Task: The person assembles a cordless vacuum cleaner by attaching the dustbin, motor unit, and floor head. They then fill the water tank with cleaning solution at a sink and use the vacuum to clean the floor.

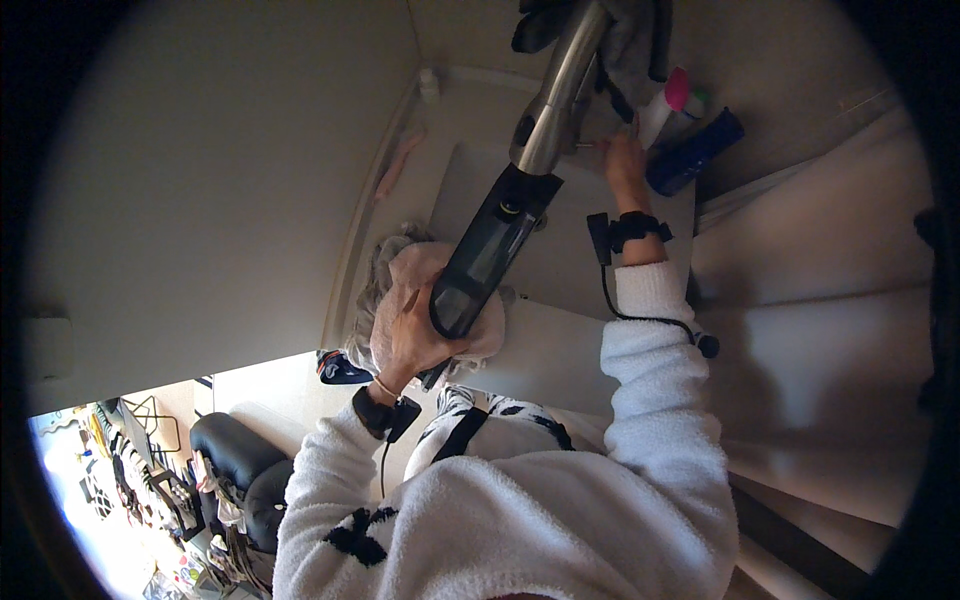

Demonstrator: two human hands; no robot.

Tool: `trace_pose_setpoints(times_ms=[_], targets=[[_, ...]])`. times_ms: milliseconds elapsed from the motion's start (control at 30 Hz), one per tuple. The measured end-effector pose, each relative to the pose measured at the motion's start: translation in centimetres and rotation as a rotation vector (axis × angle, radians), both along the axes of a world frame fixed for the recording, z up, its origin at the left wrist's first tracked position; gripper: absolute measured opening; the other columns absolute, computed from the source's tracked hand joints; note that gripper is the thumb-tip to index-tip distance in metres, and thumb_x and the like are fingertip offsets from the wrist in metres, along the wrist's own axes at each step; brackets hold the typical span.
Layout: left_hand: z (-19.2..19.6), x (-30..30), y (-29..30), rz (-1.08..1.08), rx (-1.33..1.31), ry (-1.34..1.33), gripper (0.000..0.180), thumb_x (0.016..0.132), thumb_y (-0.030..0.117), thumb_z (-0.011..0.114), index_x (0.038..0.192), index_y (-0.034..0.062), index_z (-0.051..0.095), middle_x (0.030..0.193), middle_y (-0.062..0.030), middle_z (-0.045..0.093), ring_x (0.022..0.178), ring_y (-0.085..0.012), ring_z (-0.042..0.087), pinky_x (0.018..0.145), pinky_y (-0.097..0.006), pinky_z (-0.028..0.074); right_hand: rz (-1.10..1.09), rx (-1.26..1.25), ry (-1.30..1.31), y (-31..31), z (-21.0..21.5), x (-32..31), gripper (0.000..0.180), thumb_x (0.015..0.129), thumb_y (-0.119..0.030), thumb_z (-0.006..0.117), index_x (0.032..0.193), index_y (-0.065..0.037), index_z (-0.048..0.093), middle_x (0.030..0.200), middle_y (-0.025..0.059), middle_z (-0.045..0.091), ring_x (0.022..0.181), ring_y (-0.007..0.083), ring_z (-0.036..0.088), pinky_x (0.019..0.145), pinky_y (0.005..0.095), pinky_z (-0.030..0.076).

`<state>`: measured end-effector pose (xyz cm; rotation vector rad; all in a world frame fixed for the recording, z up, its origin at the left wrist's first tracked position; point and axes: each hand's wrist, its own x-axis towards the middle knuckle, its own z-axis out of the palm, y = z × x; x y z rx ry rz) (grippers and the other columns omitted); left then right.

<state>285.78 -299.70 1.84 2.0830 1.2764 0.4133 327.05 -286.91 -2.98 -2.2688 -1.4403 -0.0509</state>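
While the left hand [410, 335] wraps the cordless vacuum [500, 230] handle to aim it (firm closed grip), the right hand [622, 160] pinches something tiny by its tube.

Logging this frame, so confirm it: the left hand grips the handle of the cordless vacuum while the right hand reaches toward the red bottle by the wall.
One detail is wrong: the bottle is dark blue, not red. The head view shows the left hand gripping the cordless vacuum handle while the right hand reaches toward it.
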Motion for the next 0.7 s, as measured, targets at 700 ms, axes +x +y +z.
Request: trace_pose_setpoints(times_ms=[700], targets=[[-1.3,-0.3,0.1,-0.012,0.031,-0.063,0.105,0.056,0.042,0.085,0.143,0.0097,0.036,0.124,-0.0211,0.059,0.114,-0.0387,0.059,0.099,-0.044,0.047,-0.045,-0.071,0.028,0.0,1.0,-0.7,0.028,0.086,-0.03,0.069,0.096,-0.005,0.074,0.098,0.0244,0.068,0.097,0.0418,0.065,0.087,0.0485,0.05]])
